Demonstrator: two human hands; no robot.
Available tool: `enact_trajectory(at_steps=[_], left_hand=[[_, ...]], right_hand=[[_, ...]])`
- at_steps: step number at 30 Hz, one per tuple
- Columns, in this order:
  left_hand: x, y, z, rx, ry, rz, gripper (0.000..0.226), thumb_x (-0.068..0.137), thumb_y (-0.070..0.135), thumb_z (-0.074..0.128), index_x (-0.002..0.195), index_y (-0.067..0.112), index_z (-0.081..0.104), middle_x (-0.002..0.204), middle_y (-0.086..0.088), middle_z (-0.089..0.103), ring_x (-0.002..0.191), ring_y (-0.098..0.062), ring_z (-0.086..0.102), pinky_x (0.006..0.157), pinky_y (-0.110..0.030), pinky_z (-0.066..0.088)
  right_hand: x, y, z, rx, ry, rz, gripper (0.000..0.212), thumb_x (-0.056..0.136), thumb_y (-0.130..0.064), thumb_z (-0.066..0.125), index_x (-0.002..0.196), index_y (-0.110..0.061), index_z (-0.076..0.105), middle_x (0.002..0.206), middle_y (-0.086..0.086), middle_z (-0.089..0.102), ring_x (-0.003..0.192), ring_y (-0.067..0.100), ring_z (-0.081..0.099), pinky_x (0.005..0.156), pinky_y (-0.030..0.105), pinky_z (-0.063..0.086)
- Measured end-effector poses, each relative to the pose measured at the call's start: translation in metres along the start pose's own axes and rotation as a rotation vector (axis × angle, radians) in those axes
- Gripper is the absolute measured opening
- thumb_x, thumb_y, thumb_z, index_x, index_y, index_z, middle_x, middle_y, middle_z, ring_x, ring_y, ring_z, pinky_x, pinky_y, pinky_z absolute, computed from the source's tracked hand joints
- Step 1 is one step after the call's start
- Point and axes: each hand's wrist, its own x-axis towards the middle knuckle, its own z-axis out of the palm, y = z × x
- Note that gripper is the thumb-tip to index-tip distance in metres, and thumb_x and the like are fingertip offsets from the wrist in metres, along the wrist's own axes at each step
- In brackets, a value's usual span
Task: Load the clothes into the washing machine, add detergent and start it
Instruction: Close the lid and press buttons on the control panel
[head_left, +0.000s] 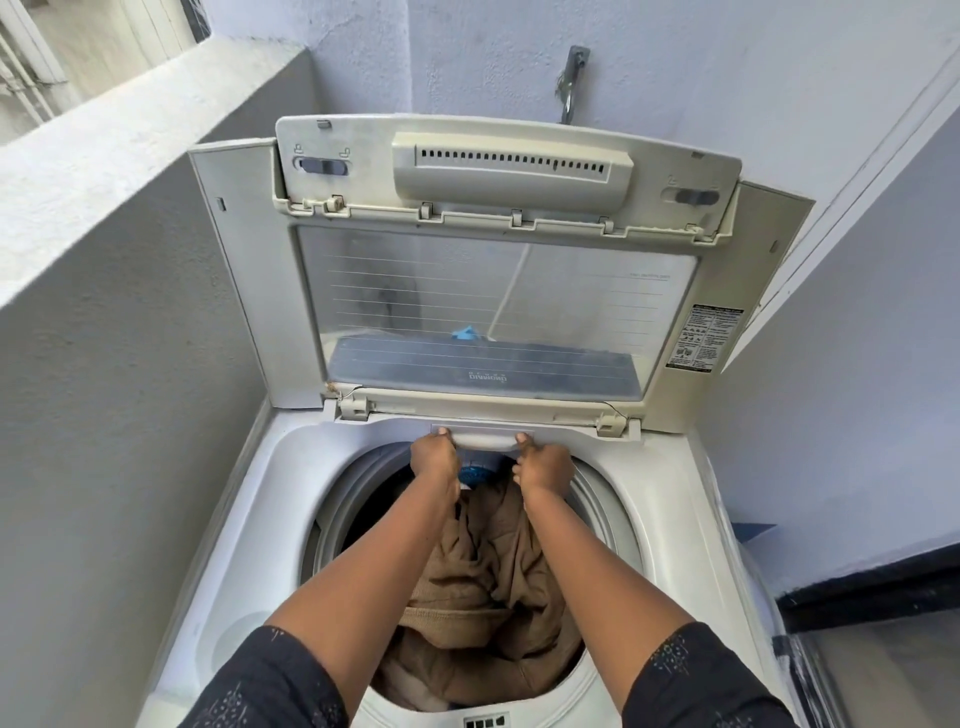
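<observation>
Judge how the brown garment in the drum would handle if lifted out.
Likely floppy: the brown garment lies crumpled in deep folds in the drum. Probably fairly light, as its matte cloth looks dry. It would likely sag and drape, not hold shape.

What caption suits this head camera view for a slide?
Left hand and right hand grip the white drawer at the rear rim of the open washer, brown clothes in the drum.

Brown clothes (488, 597), white washing machine (670, 519)
</observation>
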Motion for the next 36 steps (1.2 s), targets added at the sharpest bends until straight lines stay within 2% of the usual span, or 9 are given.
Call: enact_trajectory(at_steps=[4,9,13,16,18,21,25,29,36], left_hand=[[-0.019,0.02,-0.014,0.2,0.115,0.143,0.038,0.097,0.024,0.047,0.109,-0.009,0.061,0.113,-0.026,0.063,0.101,-0.039,0.06,0.081,-0.04,0.047],[-0.064,0.064,-0.03,0.296,0.324,0.547,0.052,0.098,0.048,0.033,0.092,0.013,0.071,0.089,-0.007,0.074,0.079,-0.023,0.064,0.06,-0.026,0.036],[-0.098,0.121,-0.027,0.305,0.401,1.031,0.037,0.098,0.034,0.043,0.095,0.01,0.071,0.089,-0.015,0.071,0.085,-0.032,0.063,0.063,-0.029,0.034],[-0.122,0.173,-0.018,0.333,0.448,1.443,0.026,0.094,0.024,0.049,0.1,0.009,0.069,0.1,-0.015,0.068,0.095,-0.033,0.06,0.077,-0.038,0.044],[-0.131,0.21,-0.01,0.448,0.427,1.584,0.029,0.093,0.024,0.045,0.113,0.015,0.064,0.116,-0.008,0.063,0.111,-0.028,0.055,0.095,-0.035,0.039],[-0.137,0.253,0.006,0.806,0.317,1.551,0.039,0.095,0.032,0.036,0.129,0.021,0.052,0.137,-0.002,0.051,0.131,-0.021,0.04,0.114,-0.04,0.019],[-0.132,0.271,0.016,1.255,0.184,1.338,0.048,0.099,0.039,0.02,0.128,0.02,0.052,0.136,-0.007,0.052,0.132,-0.027,0.039,0.115,-0.057,0.003],[-0.136,0.27,0.01,1.266,0.152,1.307,0.049,0.099,0.041,0.018,0.129,0.018,0.049,0.135,-0.013,0.051,0.131,-0.032,0.039,0.115,-0.056,0.007],[-0.164,0.253,-0.012,1.247,0.141,1.323,0.047,0.097,0.044,0.021,0.125,0.019,0.05,0.133,-0.01,0.051,0.126,-0.032,0.039,0.108,-0.049,0.019]], right_hand=[[-0.024,-0.016,-0.012,-0.31,0.056,-0.326,0.031,0.091,-0.031,0.058,0.086,-0.002,0.066,0.087,0.015,0.07,0.081,0.03,0.065,0.062,0.025,0.038],[-0.054,-0.06,-0.022,-0.376,0.182,-0.79,0.02,0.092,-0.019,0.054,0.082,-0.006,0.067,0.073,0.012,0.068,0.063,0.024,0.06,0.054,0.024,0.037],[-0.068,-0.115,-0.035,-0.284,0.459,-1.325,0.014,0.086,-0.012,0.059,0.081,-0.005,0.07,0.069,0.011,0.069,0.062,0.026,0.064,0.052,0.027,0.049],[-0.07,-0.168,-0.045,-0.206,0.683,-1.509,0.014,0.084,-0.012,0.06,0.077,-0.006,0.071,0.072,0.013,0.067,0.067,0.029,0.064,0.066,0.031,0.047],[-0.072,-0.202,-0.05,-0.178,0.785,-1.525,0.012,0.084,-0.012,0.061,0.079,-0.006,0.071,0.081,0.014,0.068,0.076,0.03,0.066,0.079,0.034,0.043],[-0.075,-0.25,-0.056,-0.308,0.813,-1.511,0.02,0.086,-0.018,0.055,0.091,-0.007,0.07,0.1,0.015,0.067,0.094,0.031,0.064,0.087,0.035,0.047],[-0.068,-0.289,-0.056,-0.737,0.533,-1.239,0.042,0.098,-0.031,0.032,0.119,-0.008,0.059,0.129,0.014,0.055,0.123,0.03,0.048,0.105,0.036,0.031],[-0.071,-0.299,-0.058,-0.887,0.409,-1.146,0.051,0.1,-0.035,0.025,0.115,-0.004,0.063,0.118,0.02,0.064,0.113,0.035,0.057,0.098,0.04,0.037],[-0.094,-0.306,-0.089,-1.041,0.105,-1.005,0.059,0.099,-0.045,0.021,0.129,-0.004,0.052,0.138,0.024,0.048,0.126,0.038,0.046,0.101,0.042,0.036]])
